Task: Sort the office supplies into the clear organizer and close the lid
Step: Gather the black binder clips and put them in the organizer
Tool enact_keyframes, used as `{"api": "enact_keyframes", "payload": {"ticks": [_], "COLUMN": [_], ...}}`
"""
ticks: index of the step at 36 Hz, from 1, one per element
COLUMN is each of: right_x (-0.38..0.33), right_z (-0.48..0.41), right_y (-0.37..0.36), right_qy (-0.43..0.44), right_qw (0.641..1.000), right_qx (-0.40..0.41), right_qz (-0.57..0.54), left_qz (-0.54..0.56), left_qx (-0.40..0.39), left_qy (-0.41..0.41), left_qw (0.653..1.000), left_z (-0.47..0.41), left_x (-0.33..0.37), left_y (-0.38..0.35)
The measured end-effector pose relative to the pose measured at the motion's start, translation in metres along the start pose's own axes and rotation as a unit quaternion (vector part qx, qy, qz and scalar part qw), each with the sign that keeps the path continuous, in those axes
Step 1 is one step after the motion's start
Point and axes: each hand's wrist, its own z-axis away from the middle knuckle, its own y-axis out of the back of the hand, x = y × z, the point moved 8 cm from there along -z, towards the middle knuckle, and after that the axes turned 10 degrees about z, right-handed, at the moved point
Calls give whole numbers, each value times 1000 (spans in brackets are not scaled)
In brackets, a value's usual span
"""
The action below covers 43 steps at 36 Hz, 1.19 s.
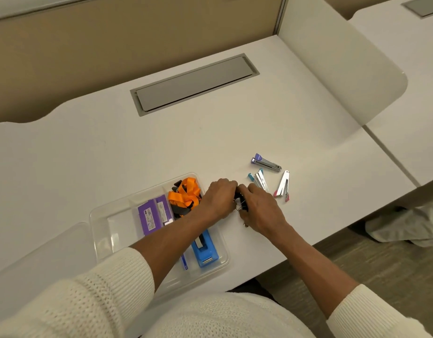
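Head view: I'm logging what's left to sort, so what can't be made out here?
- Black clips: mostly covered by left hand and right hand; count unclear.
- Purple boxes: label print too small.
- Clear organizer: near compartments hidden under the left forearm.
- Lid: partly behind the sleeve.

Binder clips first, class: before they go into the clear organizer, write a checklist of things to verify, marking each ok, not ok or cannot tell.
1. Both hands on the binder clips: left hand and right hand meet there: ok.
2. All clips gathered: cannot tell, hands cover them.
3. Organizer open: ok.
4. Lid clear of the organizer's opening: ok.
5. Nothing left on the desk: not ok, the staple removers remain.
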Motion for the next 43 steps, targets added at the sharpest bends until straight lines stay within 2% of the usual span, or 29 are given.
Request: {"api": "enact_keyframes", "payload": {"ticks": [9, 16, 22, 28, 31, 38, 43], "right_x": [3, 12, 4, -45, -86, -187, -239], "right_z": [-14, -21, -24, -20, -16, 5, 23], "right_y": [8, 25, 48, 79, 87, 59, 26], "right_qy": [-33, -84, -92, -30, 17, 121, 164], "right_qw": [997, 982, 971, 961, 959, 949, 951], "right_qx": [5, 29, 35, 50, 47, -30, -75], "right_qz": [-75, -165, -216, -269, -279, -291, -250], "left_qz": [53, 90, 122, 93, 90, 103, 148], "left_qx": [-2, 34, 60, 126, 154, 176, 186], "left_qy": [51, 44, 45, 58, 92, 220, 283], "left_qw": [997, 994, 990, 986, 980, 954, 929], "left_z": [-6, -3, 17, 64, 103, 197, 253], "left_x": [-5, -4, 0, -11, -32, -97, -141], "left_y": [14, 36, 69, 119, 139, 138, 119]}}
